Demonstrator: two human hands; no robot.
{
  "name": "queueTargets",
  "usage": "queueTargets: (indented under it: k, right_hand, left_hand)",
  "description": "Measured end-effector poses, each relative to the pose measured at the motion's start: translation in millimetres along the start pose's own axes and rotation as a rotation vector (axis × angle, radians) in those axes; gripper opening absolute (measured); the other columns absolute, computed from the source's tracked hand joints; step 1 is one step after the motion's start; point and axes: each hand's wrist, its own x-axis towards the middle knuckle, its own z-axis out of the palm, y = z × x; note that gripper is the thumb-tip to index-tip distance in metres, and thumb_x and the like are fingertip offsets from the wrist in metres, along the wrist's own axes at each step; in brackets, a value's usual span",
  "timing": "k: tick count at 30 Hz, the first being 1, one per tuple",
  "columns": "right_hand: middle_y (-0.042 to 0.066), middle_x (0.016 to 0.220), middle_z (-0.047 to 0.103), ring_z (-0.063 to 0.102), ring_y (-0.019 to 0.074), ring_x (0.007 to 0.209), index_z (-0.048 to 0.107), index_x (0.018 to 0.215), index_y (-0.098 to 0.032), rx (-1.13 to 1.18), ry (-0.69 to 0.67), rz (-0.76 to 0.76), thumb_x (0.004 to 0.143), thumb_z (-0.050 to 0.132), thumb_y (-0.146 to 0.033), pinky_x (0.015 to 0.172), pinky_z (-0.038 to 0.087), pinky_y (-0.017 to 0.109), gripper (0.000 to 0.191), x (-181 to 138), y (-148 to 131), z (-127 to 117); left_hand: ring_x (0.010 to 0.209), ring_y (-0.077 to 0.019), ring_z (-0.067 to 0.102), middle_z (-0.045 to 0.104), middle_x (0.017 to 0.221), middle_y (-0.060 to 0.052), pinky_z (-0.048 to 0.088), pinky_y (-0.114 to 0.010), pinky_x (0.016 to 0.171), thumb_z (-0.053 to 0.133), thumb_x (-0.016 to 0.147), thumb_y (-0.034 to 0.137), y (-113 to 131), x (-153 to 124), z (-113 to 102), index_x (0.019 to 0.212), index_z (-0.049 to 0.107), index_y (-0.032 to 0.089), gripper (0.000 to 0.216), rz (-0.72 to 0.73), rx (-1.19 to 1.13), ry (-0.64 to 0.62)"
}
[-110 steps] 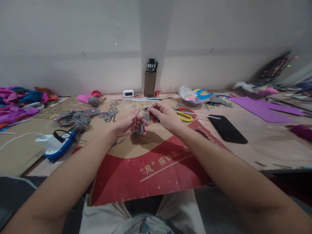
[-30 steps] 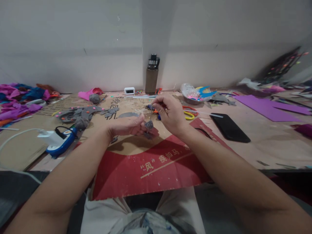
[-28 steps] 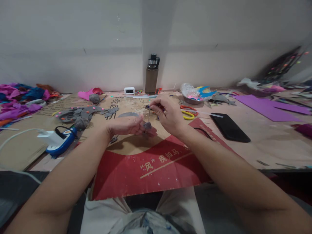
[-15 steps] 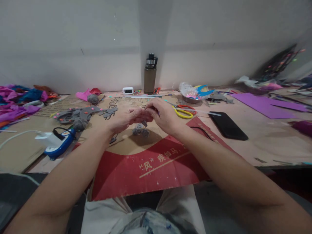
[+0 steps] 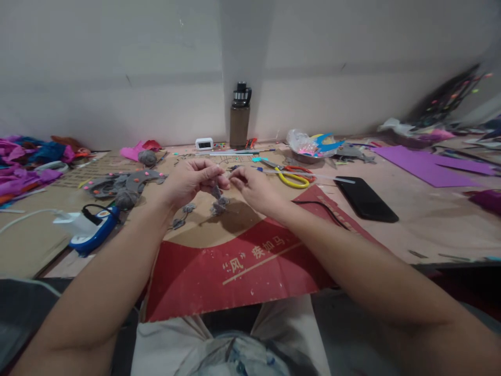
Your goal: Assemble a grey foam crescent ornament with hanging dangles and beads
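Note:
My left hand point(image 5: 199, 183) pinches a grey fuzzy strip point(image 5: 216, 191) that hangs below its fingertips. Small grey fuzzy clusters point(image 5: 219, 206) show at its lower end, over the cardboard sheet point(image 5: 235, 284); whether they are joined to the strip, I cannot tell. A short gap to the right, my right hand point(image 5: 252, 188) has thumb and fingers pressed together; anything held there is too small to make out. Further grey bits point(image 5: 179, 223) lie beside my left wrist. Scissors with yellow and red handles point(image 5: 291, 177) rest just beyond my right hand.
A black phone point(image 5: 366, 199) and purple sheets point(image 5: 422, 164) lie to the right. At the back stand a bottle point(image 5: 239, 122) and a bowl of scraps point(image 5: 309, 156). On the left are a blue power strip point(image 5: 94, 237) and grey crescent pieces with pink dots point(image 5: 117, 183).
My hands, close together before, have drawn apart slightly, the left moving left. The grey strip has shifted a little left, and more grey bits show by my left wrist.

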Motion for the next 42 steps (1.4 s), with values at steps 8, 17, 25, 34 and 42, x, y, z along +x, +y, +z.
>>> queueTargets:
  k: [8, 17, 25, 34, 42]
  right_hand:
    - [0.010, 0.117, 0.060, 0.050, 0.0229, 0.105, 0.066, 0.109, -0.019, -0.240, -0.397, -0.231, 0.086, 0.058, -0.026, 0.092, 0.039, 0.040, 0.025, -17, -3, 17]
    - [0.002, 0.081, 0.068, 0.057, 0.0126, 0.070, 0.071, 0.091, -0.018, 0.093, -0.564, -0.113, 0.092, 0.047, -0.033, 0.066, 0.040, 0.025, 0.029, -10, -21, -2]
    - [0.003, 0.072, 0.066, 0.054, 0.0130, 0.064, 0.067, 0.077, -0.015, -0.150, -0.347, 0.016, 0.088, 0.049, -0.024, 0.060, 0.036, 0.025, 0.023, -3, 1, 2]
    - [0.013, 0.086, 0.068, 0.060, 0.0205, 0.078, 0.066, 0.087, -0.015, -0.524, -0.058, 0.221, 0.088, 0.048, -0.033, 0.070, 0.042, 0.032, 0.026, 8, 19, -25]
    - [0.027, 0.107, 0.065, 0.063, 0.0314, 0.099, 0.062, 0.106, -0.003, -0.662, -0.196, 0.455, 0.087, 0.048, -0.045, 0.080, 0.046, 0.037, 0.048, 10, 49, -13]
  left_hand:
    - [0.071, -0.0195, 0.071, 0.071, 0.072, -0.005, 0.054, -0.023, 0.054, 0.071, 0.075, 0.033, 22, -10, -6, 0.079, 0.063, 0.012, 0.023, 0.111, 0.050, 0.187]
    - [0.067, -0.0158, 0.070, 0.068, 0.071, -0.003, 0.054, -0.021, 0.052, 0.064, 0.082, 0.028, 17, -5, -11, 0.083, 0.063, 0.013, 0.015, -0.058, -0.041, 0.262]
    - [0.049, -0.0089, 0.061, 0.066, 0.062, -0.003, 0.046, -0.016, 0.042, 0.061, 0.083, 0.016, -38, 19, -22, 0.073, 0.063, 0.012, 0.011, -0.417, -0.070, 0.352]
    - [0.039, -0.0054, 0.052, 0.063, 0.054, -0.003, 0.036, -0.014, 0.036, 0.064, 0.081, 0.018, -48, 20, -23, 0.061, 0.062, 0.011, 0.021, -0.471, 0.143, 0.376]
    - [0.042, -0.0078, 0.055, 0.065, 0.057, -0.004, 0.042, -0.017, 0.040, 0.064, 0.081, 0.017, -52, 20, -24, 0.064, 0.061, 0.012, 0.018, -0.441, 0.171, 0.373]
